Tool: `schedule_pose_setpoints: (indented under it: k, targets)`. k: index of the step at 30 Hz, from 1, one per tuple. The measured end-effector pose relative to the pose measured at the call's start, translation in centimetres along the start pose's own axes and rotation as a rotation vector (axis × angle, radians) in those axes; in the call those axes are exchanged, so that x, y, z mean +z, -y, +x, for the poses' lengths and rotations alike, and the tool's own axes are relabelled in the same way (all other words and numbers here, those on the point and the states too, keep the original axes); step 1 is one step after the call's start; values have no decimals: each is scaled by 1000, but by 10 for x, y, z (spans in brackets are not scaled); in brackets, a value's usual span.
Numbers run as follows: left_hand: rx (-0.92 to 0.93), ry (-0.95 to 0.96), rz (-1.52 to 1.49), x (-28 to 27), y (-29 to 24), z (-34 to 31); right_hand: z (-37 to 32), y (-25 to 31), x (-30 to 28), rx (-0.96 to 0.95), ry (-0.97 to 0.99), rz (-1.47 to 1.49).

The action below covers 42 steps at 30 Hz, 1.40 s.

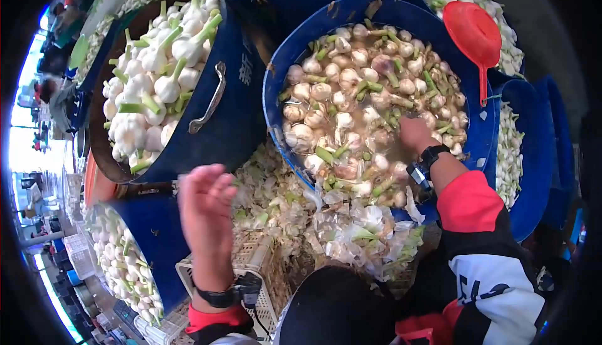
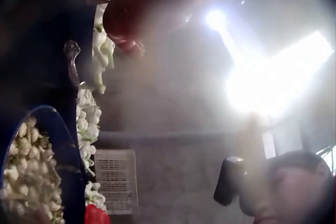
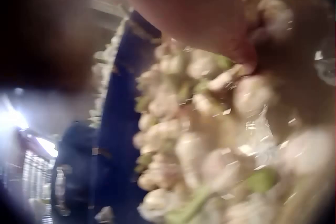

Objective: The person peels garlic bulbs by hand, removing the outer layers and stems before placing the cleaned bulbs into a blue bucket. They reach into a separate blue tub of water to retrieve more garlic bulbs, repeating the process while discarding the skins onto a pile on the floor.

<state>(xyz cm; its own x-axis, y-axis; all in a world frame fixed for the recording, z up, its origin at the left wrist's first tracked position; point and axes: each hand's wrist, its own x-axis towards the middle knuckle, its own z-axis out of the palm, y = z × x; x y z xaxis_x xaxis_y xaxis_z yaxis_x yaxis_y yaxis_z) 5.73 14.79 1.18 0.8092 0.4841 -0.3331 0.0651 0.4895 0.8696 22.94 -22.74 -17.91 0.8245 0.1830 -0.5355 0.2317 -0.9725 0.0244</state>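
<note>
My right hand [image 1: 416,135] reaches into a round blue tub [image 1: 271,103] of cloudy brown water. Around it float many garlic bulbs [image 1: 321,91] with cut green stems. Its fingertips are hidden among the bulbs and water, so I cannot tell whether they grip one. In the right wrist view, a digit [image 3: 194,14] comes down right at the wet bulbs. My left hand [image 1: 207,210] is raised over the crate area, its fingers loosely bent and holding nothing. Blurred, part of that hand [image 2: 142,8] shows at the top of the left wrist view.
A red plastic ladle [image 1: 473,34] hangs over the tub's right rim. Left stands a big blue pot [image 1: 241,106] with a metal handle, heaped with white garlic. Peeled skins [image 1: 370,232] pile before the tub, near a plastic crate [image 1: 251,251]. More garlic-filled blue containers surround these.
</note>
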Motion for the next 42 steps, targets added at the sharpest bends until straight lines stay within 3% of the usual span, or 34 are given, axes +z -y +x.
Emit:
schedule_pose_setpoints:
  k: [1,3,4,5,6,8,9,10,12,14,15,16,19,21,25,27,28,30,31,33,34,36,37,38,40,42]
  targets:
    - [-59,24,96,10,13,-5,-7,4,-6,3,8,-1]
    - [-98,135,396,25,34,-11,-29,39,-37,14,-19,797]
    - [-85,253,455,28,47,-13,-38,59,-39,156,144,1454]
    - [-4,361,514,32,60,-15,-69,97,-73,138,125,1632]
    - [-44,408,498,39,66,-19,-93,128,-93,130,126,1850]
    - [-29,390,378,50,71,-28,-121,177,-95,-137,-184,1728]
    - [-48,352,339,51,74,-30,-126,188,-90,-380,-535,1245]
    - [50,252,361,40,79,-22,-128,195,-85,-582,-833,718]
    - [-127,192,281,24,67,-15,-142,192,-96,-631,-810,536]
    - [-191,207,336,8,59,-15,-142,188,-86,-1005,-312,540]
    - [-316,262,347,2,58,-15,-151,189,-82,-949,-164,532]
    - [-430,319,352,-2,58,-14,-156,189,-79,-957,-161,532]
    - [-463,300,386,1,64,-14,-163,190,-73,-1008,-246,456]
    - [-526,252,341,5,68,-12,-164,194,-70,-887,-329,460]
    - [-601,261,304,5,65,-10,-140,192,-58,-747,-192,590]
    - [-377,460,247,3,64,-9,-140,188,-74,-221,789,1485]
    - [-375,457,246,0,63,-7,-141,188,-75,-223,790,1482]
    - [139,633,648,-3,59,-3,-144,189,-74,-386,645,1449]
    - [138,632,648,-1,56,-6,-144,189,-73,-386,647,1449]
    - [-247,572,759,8,43,-19,-145,190,-67,-509,218,1012]
    - [-244,578,761,7,45,-22,-142,191,-66,-507,212,1014]
    - [352,608,869,1,51,-28,-134,192,-63,94,724,1928]
    - [541,676,1026,0,50,-25,-130,189,-63,93,809,1966]
    - [545,672,1026,-2,53,-23,-132,190,-67,87,809,1963]
    - [848,694,1200,-8,59,-21,-142,194,-74,-44,794,2093]
    - [856,675,1186,-10,63,-22,-150,196,-78,-119,784,2141]
